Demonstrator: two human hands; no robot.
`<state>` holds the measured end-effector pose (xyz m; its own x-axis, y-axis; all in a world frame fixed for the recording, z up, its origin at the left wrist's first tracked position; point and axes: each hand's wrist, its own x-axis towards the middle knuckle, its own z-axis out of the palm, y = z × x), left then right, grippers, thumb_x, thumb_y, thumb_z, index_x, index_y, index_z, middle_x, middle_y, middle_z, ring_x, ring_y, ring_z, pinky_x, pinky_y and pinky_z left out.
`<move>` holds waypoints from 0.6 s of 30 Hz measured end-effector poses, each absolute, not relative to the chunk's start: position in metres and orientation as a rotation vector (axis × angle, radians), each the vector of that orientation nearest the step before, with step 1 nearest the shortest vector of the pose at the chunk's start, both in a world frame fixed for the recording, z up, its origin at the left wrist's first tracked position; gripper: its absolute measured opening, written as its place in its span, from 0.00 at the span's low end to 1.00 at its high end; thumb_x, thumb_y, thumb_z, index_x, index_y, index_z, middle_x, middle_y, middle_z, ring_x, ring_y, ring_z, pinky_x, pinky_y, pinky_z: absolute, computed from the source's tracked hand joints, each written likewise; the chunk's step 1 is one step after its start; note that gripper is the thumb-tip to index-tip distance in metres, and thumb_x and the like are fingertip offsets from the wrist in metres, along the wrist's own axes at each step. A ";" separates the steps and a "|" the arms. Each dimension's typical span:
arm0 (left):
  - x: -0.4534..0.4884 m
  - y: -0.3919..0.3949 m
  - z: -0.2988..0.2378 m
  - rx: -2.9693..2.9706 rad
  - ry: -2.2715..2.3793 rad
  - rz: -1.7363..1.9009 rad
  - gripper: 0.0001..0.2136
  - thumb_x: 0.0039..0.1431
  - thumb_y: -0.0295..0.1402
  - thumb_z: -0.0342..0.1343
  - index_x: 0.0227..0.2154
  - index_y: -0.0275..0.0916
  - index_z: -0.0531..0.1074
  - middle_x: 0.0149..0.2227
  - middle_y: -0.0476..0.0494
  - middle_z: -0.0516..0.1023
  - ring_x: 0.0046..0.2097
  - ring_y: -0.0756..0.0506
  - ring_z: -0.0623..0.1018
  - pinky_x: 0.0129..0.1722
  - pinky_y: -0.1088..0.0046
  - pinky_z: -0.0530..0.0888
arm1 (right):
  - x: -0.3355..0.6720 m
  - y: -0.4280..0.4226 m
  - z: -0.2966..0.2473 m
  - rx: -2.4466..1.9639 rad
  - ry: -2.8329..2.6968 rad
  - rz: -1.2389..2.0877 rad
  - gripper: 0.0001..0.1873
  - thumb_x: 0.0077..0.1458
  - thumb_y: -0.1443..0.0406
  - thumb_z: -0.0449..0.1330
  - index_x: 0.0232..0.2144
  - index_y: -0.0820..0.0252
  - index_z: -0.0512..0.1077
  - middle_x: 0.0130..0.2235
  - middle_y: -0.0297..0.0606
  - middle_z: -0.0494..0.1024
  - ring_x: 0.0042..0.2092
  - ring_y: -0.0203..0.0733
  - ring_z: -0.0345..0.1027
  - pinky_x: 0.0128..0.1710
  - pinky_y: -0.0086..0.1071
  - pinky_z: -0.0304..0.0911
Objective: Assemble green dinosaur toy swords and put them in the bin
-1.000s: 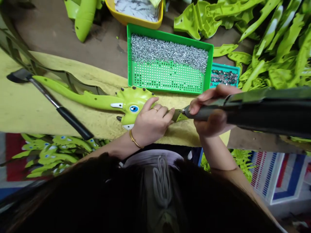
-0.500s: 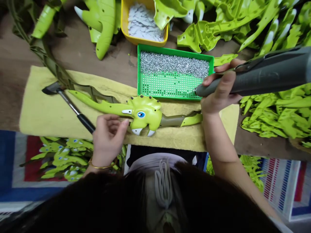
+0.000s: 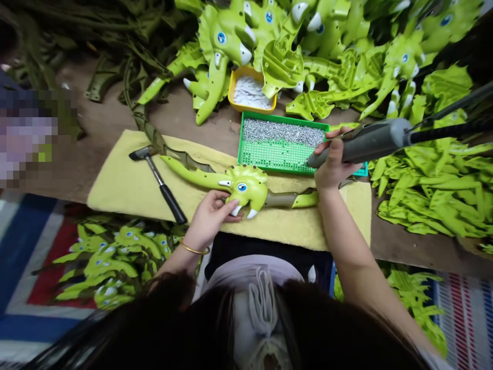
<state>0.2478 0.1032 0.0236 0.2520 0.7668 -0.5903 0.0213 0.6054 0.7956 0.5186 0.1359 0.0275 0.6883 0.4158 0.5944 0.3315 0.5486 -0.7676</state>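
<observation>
A person's right hand (image 3: 334, 167) grips a grey cylindrical electric screwdriver (image 3: 364, 143) in closed fingers at centre right, while the left hand's (image 3: 208, 218) loosely curled fingers touch a lime-green plastic dinosaur head (image 3: 246, 186) on a yellow foam pad (image 3: 119, 190).

Lime-green plastic dinosaur parts (image 3: 327, 56) heaped around a brown workbench (image 3: 88, 164)

Black-handled hammer (image 3: 159, 182) lying across a yellow pad (image 3: 119, 190), its head toward the pad's far edge. Just beyond that edge, a green perforated tray (image 3: 277, 164), its far half covered in small silver fasteners (image 3: 283, 133), with the corner of a teal tray (image 3: 362, 169) showing under its right end. Farther back, a yellow bin (image 3: 252, 109) of pale, silvery pieces (image 3: 250, 92), hemmed in by parts. Dark olive strips (image 3: 103, 82) at upper left, flat spiky green pieces (image 3: 435, 190) piled at right, and more green parts (image 3: 103, 262) on a red, white and blue rug (image 3: 38, 267) below the bench.
</observation>
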 end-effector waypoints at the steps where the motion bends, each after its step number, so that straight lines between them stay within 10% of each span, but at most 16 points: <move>1: 0.251 0.101 0.023 0.776 1.204 0.601 0.27 0.36 0.43 0.72 0.35 0.38 0.63 0.26 0.52 0.78 0.27 0.45 0.82 0.31 0.66 0.83 | 0.520 0.136 0.030 -1.020 -0.851 0.052 0.14 0.51 0.54 0.63 0.37 0.54 0.70 0.31 0.27 0.74 0.19 0.29 0.65 0.19 0.28 0.62; 18: 0.276 0.089 0.008 0.772 1.116 0.751 0.27 0.36 0.43 0.72 0.33 0.38 0.63 0.23 0.53 0.75 0.24 0.48 0.79 0.24 0.69 0.81 | 0.445 0.055 0.044 -0.837 -1.085 0.410 0.16 0.54 0.54 0.61 0.46 0.46 0.71 0.32 0.27 0.71 0.21 0.27 0.65 0.18 0.25 0.64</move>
<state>0.2764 0.0886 0.0081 0.2626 0.8354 -0.4828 -0.1333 0.5270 0.8393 0.4446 0.0548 0.0439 0.4344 0.6656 0.6069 0.0983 0.6347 -0.7665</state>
